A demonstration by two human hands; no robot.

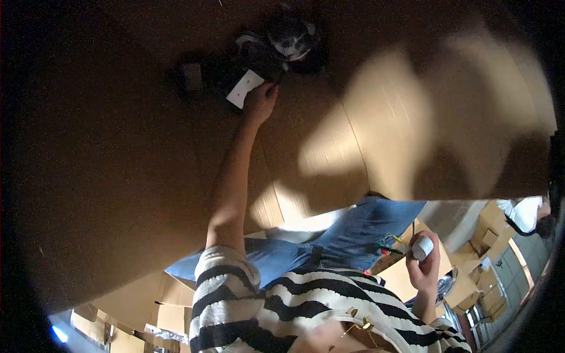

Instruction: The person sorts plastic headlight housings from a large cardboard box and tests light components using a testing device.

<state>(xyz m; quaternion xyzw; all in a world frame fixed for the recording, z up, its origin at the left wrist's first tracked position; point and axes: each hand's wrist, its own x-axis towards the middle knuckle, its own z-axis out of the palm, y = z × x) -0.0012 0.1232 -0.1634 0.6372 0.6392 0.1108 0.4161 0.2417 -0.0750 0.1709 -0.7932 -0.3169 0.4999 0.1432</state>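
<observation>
My left hand (261, 103) reaches far forward over a large brown cardboard surface (312, 129). Its fingers are closed at the edge of a white rectangular plate (242, 89) with small dark spots. Just beyond lie dark rounded objects (291, 42) with pale shiny parts, too dim to name. A small dark block (192, 76) sits to their left. Down at the right, by my leg, my right hand (425, 267) is wrapped round a white cylindrical piece (422, 247). Red, green and yellow wires (388, 243) show beside that hand; whether they join the piece I cannot tell.
Deep shadow covers the cardboard's left side; bright sun patches fall on its right. Below its near edge are my jeans (376, 226) and a pale rounded seat-like surface (306, 228). Open cardboard boxes (462, 288) stand at the right, with a person in white (524, 213) beyond.
</observation>
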